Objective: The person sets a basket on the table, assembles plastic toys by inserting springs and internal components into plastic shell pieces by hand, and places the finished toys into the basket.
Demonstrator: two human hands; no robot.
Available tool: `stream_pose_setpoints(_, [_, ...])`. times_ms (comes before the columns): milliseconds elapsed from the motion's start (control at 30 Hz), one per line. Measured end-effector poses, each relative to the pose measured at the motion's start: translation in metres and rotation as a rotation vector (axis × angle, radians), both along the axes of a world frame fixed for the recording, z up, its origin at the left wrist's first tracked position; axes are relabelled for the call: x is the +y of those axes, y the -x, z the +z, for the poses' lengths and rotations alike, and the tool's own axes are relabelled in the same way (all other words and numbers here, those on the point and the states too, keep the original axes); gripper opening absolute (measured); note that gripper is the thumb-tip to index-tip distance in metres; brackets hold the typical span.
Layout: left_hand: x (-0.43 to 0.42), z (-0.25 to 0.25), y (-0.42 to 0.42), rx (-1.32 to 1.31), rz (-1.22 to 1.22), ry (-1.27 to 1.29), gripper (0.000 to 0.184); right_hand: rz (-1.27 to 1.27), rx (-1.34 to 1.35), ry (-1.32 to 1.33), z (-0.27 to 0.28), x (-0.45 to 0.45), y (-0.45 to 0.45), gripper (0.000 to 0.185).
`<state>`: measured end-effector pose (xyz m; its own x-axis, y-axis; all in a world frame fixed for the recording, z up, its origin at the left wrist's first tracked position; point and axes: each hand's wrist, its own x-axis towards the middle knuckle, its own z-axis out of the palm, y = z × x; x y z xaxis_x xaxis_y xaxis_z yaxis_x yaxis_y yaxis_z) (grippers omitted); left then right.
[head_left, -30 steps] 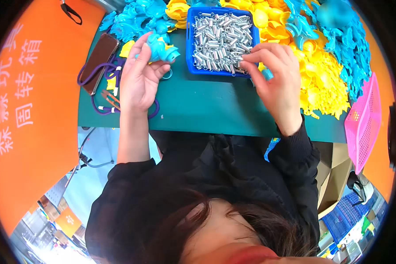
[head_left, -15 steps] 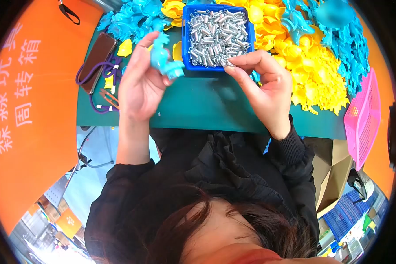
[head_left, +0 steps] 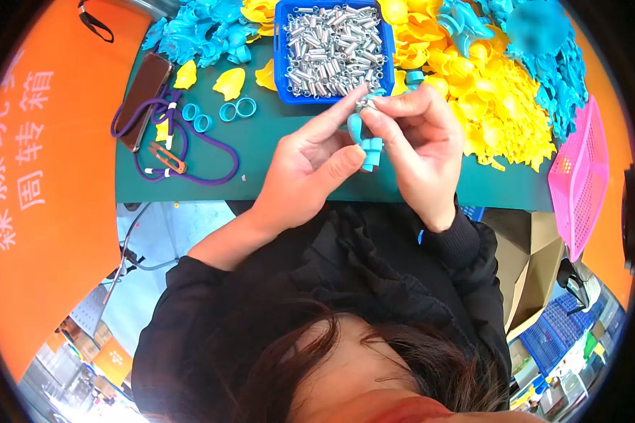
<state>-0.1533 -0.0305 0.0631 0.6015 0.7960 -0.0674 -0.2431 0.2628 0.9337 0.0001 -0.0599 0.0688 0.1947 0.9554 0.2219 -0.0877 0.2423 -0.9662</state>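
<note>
Gripping a turquoise part (head_left: 356,128) below the blue tray (head_left: 281,60), the left hand (head_left: 300,168) curls partly closed; the right hand (head_left: 427,134) pinches at its top. Green surface (head_left: 255,134) spreads toward the purple cord (head_left: 212,183); the left wrist crosses its front edge.

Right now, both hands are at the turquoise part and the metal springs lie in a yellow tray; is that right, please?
Not quite: the tray is blue, not yellow, as the head view shows. The rest stands: the left hand and right hand are at the turquoise part, and the metal springs lie in that tray.
</note>
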Motion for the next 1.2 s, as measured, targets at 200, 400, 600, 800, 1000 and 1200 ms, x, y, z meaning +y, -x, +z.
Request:
stream_pose_setpoints(200, [0.009,-0.002,0.010,-0.215,-0.097,0.438,0.050,-0.064,-0.019,-0.024,-0.001,0.000,-0.015,0.009])
stream_pose_setpoints(400, [0.006,0.004,0.005,-0.291,-0.113,0.499,0.055,-0.165,-0.662,-0.318,0.005,0.004,-0.032,0.020])
stream_pose_setpoints(600, [0.006,-0.002,0.005,-0.401,-0.134,0.552,0.057,-0.183,-0.650,-0.311,0.000,-0.001,-0.033,0.020])
stream_pose_setpoints(800, [0.006,-0.004,0.002,-0.421,-0.098,0.573,0.059,-0.190,-0.464,-0.183,-0.001,-0.007,-0.028,0.017])
stream_pose_setpoints(1000, [0.004,0.001,0.001,-0.362,-0.064,0.511,0.057,-0.179,-0.487,-0.182,-0.008,-0.004,-0.027,0.017])
stream_pose_setpoints(1200, [0.004,-0.009,0.008,-0.404,-0.123,0.607,0.058,-0.165,-0.521,-0.153,-0.017,-0.008,-0.024,0.017])
